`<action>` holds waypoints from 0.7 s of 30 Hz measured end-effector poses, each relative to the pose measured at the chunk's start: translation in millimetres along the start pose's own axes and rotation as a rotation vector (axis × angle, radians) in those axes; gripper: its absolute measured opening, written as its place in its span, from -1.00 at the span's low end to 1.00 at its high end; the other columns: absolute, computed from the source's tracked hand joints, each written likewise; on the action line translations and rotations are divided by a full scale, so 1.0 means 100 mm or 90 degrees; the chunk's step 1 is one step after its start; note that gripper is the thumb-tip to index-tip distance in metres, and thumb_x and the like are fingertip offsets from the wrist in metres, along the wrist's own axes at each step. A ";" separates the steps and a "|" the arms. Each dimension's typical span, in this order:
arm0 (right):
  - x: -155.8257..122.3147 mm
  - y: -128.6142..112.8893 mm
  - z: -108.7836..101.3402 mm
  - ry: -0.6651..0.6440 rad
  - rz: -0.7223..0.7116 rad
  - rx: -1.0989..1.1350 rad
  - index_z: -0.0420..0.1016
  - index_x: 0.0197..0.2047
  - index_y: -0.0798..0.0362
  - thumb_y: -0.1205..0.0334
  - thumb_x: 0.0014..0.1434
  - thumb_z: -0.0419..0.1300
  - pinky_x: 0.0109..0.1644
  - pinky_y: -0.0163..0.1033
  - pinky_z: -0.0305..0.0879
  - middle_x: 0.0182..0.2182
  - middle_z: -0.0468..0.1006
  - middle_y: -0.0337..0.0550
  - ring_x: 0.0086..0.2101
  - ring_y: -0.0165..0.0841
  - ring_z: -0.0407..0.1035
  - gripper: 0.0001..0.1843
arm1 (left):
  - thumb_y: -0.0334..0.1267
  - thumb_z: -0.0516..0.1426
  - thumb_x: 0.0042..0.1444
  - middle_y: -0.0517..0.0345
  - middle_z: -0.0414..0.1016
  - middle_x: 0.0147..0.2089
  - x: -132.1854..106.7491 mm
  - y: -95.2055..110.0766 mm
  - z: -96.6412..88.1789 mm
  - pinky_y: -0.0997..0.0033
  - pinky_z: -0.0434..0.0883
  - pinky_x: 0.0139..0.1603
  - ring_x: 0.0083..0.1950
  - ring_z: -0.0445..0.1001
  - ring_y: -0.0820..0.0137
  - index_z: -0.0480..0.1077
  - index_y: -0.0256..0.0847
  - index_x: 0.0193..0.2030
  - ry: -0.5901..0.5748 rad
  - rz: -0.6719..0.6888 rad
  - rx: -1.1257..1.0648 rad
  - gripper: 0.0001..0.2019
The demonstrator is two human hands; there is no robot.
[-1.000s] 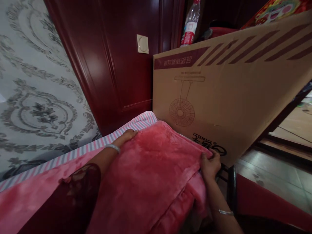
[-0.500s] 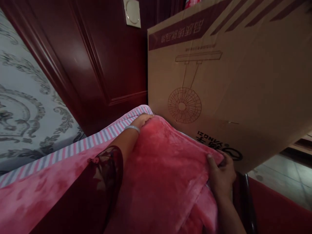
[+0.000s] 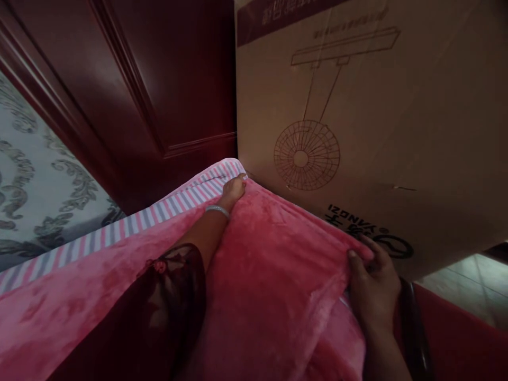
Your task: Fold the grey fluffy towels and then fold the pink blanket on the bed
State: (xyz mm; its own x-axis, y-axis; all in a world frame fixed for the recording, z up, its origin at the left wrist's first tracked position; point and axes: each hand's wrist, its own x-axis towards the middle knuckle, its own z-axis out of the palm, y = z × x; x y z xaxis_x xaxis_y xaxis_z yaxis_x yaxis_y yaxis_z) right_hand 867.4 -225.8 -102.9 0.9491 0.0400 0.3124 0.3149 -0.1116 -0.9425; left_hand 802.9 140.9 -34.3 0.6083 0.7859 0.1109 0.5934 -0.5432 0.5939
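Observation:
A pink plush blanket (image 3: 273, 264) lies spread over a pink and grey striped sheet (image 3: 159, 214). My left hand (image 3: 233, 190) reaches to the blanket's far corner, fingers pressed down on its edge beside the striped sheet. A silver bracelet sits on that wrist. My right hand (image 3: 375, 288) pinches the blanket's right corner, thumb on top, close against the cardboard box (image 3: 377, 121).
The large cardboard box with a fan drawing stands right against the far edge of the bed. A dark red wooden door (image 3: 159, 79) is behind. Patterned grey wallpaper (image 3: 35, 180) is at the left. Tiled floor (image 3: 468, 286) shows at the right.
Both hands have pushed the blanket's corners farther forward toward the box and the sheet's far end. My view has moved closer and lower.

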 end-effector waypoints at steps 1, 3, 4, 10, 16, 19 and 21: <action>0.00 0.00 0.00 0.002 -0.006 -0.002 0.53 0.15 0.16 -0.11 0.00 0.27 -0.10 -0.08 0.36 -0.19 0.60 0.02 -0.30 -0.25 0.41 -0.28 | -0.28 0.11 0.28 -0.07 0.42 0.34 0.00 -0.02 0.02 0.07 0.18 0.41 0.41 0.29 0.04 0.33 -0.10 0.37 0.004 -0.007 -0.003 -0.49; 0.00 0.01 0.01 0.002 -0.014 -0.012 0.53 0.14 0.17 -0.12 0.00 0.25 -0.06 -0.06 0.36 -0.17 0.60 0.03 -0.27 -0.22 0.42 -0.28 | -0.28 0.12 0.27 -0.10 0.43 0.33 0.03 -0.05 0.02 0.13 0.23 0.37 0.37 0.34 0.08 0.33 -0.16 0.36 0.001 -0.014 -0.024 -0.49; 0.01 0.02 0.01 0.002 -0.016 -0.022 0.53 0.13 0.17 -0.13 0.00 0.24 -0.06 -0.05 0.36 -0.18 0.60 0.03 -0.28 -0.21 0.41 -0.27 | -0.29 0.11 0.27 -0.12 0.44 0.31 0.05 -0.05 0.00 0.15 0.29 0.33 0.33 0.39 0.10 0.31 -0.21 0.38 -0.006 -0.017 -0.038 -0.48; 0.05 0.07 0.02 -0.006 -0.026 -0.086 0.55 0.09 0.19 -0.19 -0.03 0.22 -0.15 -0.06 0.34 -0.30 0.60 0.00 -0.38 -0.21 0.37 -0.25 | -0.34 0.08 0.23 -0.22 0.44 0.30 0.07 0.09 -0.20 0.31 0.47 0.03 0.09 0.56 0.21 0.04 -0.33 0.50 -0.027 0.004 -0.125 -0.31; 0.10 0.10 0.03 -0.011 0.013 -0.103 0.56 0.06 0.21 -0.19 -0.10 0.21 -0.15 -0.05 0.36 -0.36 0.57 -0.02 -0.37 -0.17 0.39 -0.22 | -0.34 0.23 0.09 -0.29 0.18 0.46 -0.25 0.30 -0.47 0.13 0.23 0.34 0.47 0.16 -0.02 0.19 -0.24 0.40 0.020 0.069 -0.056 -0.29; 0.10 0.09 0.03 -0.003 0.003 -0.119 0.55 0.05 0.23 -0.12 -0.10 0.18 -0.12 -0.02 0.37 -0.34 0.57 0.00 -0.36 -0.15 0.39 -0.26 | -0.32 0.23 0.11 -0.31 0.25 0.41 -0.62 0.23 -0.60 0.07 0.13 0.40 0.47 0.14 -0.07 0.35 -0.29 0.25 -0.012 0.105 -0.004 -0.46; 0.08 0.07 0.03 -0.006 -0.014 -0.121 0.55 0.04 0.25 -0.05 -0.10 0.16 -0.06 0.03 0.36 -0.29 0.58 0.06 -0.31 -0.11 0.41 -0.29 | -0.32 0.23 0.10 -0.27 0.36 0.33 -0.98 0.09 -0.70 0.11 0.17 0.39 0.40 0.26 -0.03 0.43 -0.28 0.15 -0.047 0.118 0.008 -0.57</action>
State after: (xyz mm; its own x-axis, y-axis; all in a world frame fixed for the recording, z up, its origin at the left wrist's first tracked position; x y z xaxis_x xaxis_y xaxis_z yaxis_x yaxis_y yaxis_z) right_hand 877.6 -223.5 -107.5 0.9420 0.0542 0.3312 0.3319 -0.2964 -0.8955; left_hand 712.4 79.3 15.9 0.7443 0.6488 0.1584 0.4742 -0.6805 0.5587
